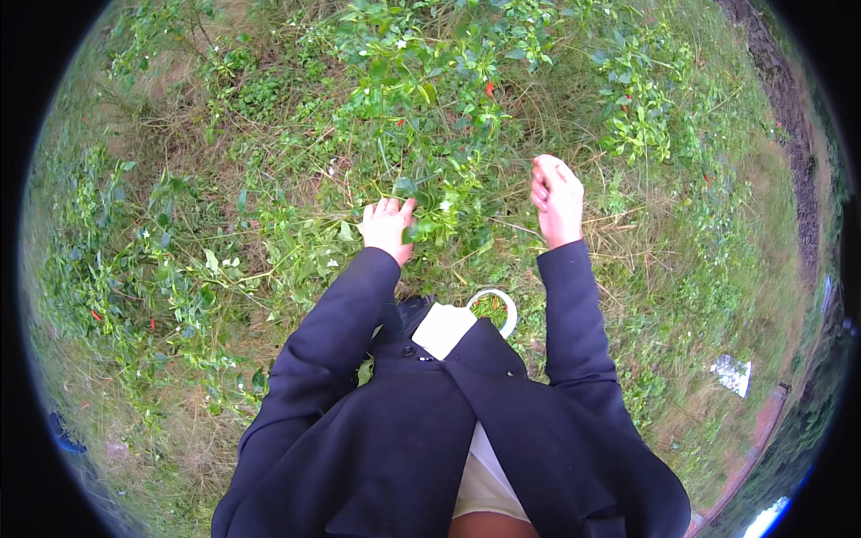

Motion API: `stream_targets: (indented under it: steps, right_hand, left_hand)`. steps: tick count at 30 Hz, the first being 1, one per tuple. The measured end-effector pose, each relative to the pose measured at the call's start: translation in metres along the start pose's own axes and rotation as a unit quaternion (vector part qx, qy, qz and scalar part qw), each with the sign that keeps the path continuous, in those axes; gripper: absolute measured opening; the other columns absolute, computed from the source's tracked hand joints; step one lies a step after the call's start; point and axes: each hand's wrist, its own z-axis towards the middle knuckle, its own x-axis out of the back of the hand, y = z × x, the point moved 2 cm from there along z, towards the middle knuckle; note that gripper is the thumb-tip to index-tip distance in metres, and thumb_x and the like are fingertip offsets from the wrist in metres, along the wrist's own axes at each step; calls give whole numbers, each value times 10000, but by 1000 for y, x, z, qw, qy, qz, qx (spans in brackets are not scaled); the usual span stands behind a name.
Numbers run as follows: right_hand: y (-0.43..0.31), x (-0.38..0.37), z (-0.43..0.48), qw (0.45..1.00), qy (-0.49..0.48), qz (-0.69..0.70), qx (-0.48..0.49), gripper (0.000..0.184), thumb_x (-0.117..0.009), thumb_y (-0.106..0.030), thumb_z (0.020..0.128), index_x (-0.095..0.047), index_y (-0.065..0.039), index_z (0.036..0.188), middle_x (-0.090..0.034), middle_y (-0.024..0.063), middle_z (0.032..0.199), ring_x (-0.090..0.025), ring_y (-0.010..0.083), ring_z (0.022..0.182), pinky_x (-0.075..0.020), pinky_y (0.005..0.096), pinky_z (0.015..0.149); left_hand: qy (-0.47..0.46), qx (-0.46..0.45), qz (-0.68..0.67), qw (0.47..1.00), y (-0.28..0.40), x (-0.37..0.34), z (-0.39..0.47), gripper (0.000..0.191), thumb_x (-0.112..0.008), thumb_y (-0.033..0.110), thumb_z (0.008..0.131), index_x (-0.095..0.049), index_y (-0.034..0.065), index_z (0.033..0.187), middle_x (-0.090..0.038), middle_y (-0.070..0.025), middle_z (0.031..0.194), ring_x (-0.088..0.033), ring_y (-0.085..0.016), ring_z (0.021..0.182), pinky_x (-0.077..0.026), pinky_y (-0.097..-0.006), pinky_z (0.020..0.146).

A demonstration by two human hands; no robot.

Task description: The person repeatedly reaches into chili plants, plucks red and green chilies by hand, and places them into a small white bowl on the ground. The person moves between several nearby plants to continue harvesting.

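Before me stand leafy chili pepper plants (464, 181) with small white flowers and a few red chilies (489, 89). My left hand (390, 225) is among the leaves, palm down with its fingers a little apart; leaves partly cover it, and whether it grips a stem is unclear. Off to the right, my right hand (558, 198) is raised with its fingers curled in; anything between the fingertips is too small to tell. A round white container (512, 313) near my body holds green and red chilies (490, 308), its near side hidden by my dark jacket.
More chili plants (168, 269) spread over the left, with dry grass around them. A dark strip of bare soil (787, 121) runs down the far right. At the lower right lie a whitish, sheet-like piece (732, 375) and a long brownish edge (760, 444).
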Motion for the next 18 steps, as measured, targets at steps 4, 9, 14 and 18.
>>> stream_targets:
  steps: [4, 9, 14, 18]
  right_hand:
    - [-3, -23, -24, 946, -218, 200, -133, 177, -437, -121, 859, -560, 4, 873, -566, 73, 771, -344, 45, 463, -217, 174, 338]
    - [14, -73, -40, 871, -49, -392, 294, 185, -670, -203, 779, -662, -42, 869, -603, 48, 637, -552, 105, 539, -439, 262, 494]
    - [34, -80, -38, 833, -68, -515, 192, 234, -697, -258, 747, -668, -46, 842, -643, 73, 713, -606, 149, 605, -475, 267, 573]
    - [27, -66, -37, 886, 8, -442, 144, 267, -716, -285, 723, -651, -31, 775, -637, 74, 693, -592, 131, 601, -477, 264, 588]
  left_hand:
    - [-8, -13, 19, 1000, -1, -3, -4, 386, -594, 149, 742, -554, 147, 1125, -572, -69, 917, -515, -227, 973, -338, -370, 849]
    - [-35, -6, 16, 999, 2, 0, -4, 372, -591, 168, 761, -546, 144, 1129, -565, -75, 937, -508, -229, 992, -338, -374, 857]
    - [-24, -1, -6, 1000, -3, -3, -12, 384, -589, 152, 741, -548, 136, 1122, -560, -82, 947, -507, -238, 990, -346, -379, 851]
    - [52, 22, -112, 992, -21, -20, -19, 378, -578, 128, 722, -555, 117, 1099, -554, -97, 937, -505, -262, 978, -379, -385, 818]
